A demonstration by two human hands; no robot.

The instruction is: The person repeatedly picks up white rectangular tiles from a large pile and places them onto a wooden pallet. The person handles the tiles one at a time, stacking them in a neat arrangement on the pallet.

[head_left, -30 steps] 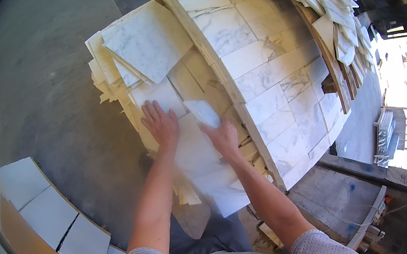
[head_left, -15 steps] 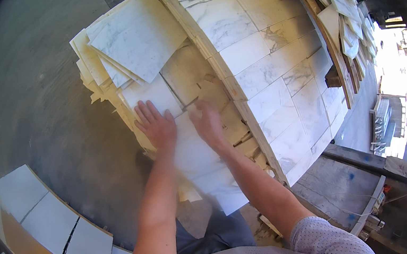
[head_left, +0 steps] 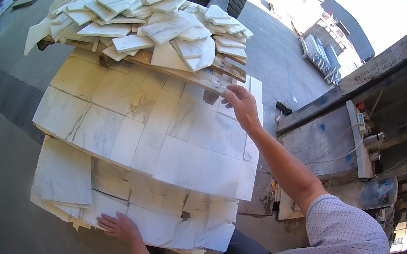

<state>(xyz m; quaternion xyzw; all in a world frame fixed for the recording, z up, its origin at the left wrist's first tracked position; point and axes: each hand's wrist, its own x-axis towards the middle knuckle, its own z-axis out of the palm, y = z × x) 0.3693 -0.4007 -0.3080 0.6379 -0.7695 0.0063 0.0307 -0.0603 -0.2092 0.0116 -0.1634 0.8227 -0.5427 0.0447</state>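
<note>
My left hand (head_left: 119, 227) lies flat, fingers apart, on a white marble tile (head_left: 101, 207) at the near edge of a low tile stack. Stretched far forward, my right hand (head_left: 243, 107) has its fingers curled in beside the end of a wooden pallet board (head_left: 190, 79). Whatever those fingers hold, if anything, is hidden. Beneath that hand spreads a layer of grey-veined marble tiles (head_left: 181, 155), set edge to edge. Larger square slabs (head_left: 64, 169) lie at the left of the near stack.
Broken marble pieces (head_left: 165, 28) heap on the pallet at the far side. Beyond it show the wheels of a dark vehicle (head_left: 236, 3). A workbench (head_left: 321, 153) with tools stands at the right, near a blue-labelled clear jug (head_left: 380, 192).
The view has swung toward the right and far side. My right hand has left the near stack and reached forward to the pallet board. My left hand stays on the near stack.
</note>
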